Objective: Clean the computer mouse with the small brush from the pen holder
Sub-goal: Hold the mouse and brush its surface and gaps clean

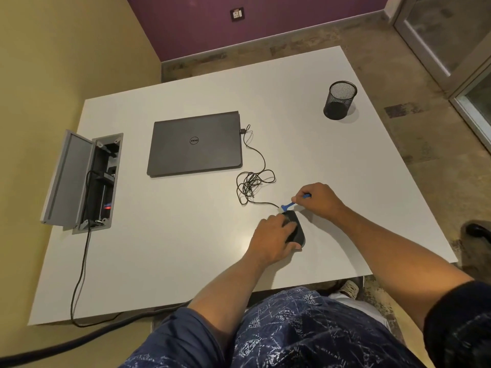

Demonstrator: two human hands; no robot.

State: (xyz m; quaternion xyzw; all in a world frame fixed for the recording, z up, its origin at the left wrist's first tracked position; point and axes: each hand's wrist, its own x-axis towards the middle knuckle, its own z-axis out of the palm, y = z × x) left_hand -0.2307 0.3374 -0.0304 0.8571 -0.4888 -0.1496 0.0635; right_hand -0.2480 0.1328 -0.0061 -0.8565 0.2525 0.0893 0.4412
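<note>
A person seated at a white surface [186, 248] works on one black computer mouse [296, 229], which lies toward the near edge, nearer than the closed laptop [195, 143] and to its right. The left hand [272, 240] rests over the mouse with its fingers curled round the body, holding it in place. The right hand [320, 199] pinches one small blue brush [291, 204] by its handle; the pale bristle end touches the far tip of the mouse, where the cable comes out.

One thin black cable [252, 179] runs from the laptop's right side, loops in a loose tangle just nearer than the laptop's right corner, and ends at the mouse. One black mesh pen holder [340, 100] stands upright well to the right of the laptop, near the far right corner. Left of the laptop, one grey cable box [82, 181] is set into the surface with its lid raised; a dark cord [79, 274] leaves it and drops over the near edge.

The room has a yellow wall [66, 49] to the left of the laptop, a purple wall [239, 17] beyond it with one socket plate [237, 14], and a mottled brown floor [398, 75]. Bare white surface lies between the laptop and the pen holder and between the mouse and the right edge. The near edge runs just above the person's patterned blue lap [292, 333].
</note>
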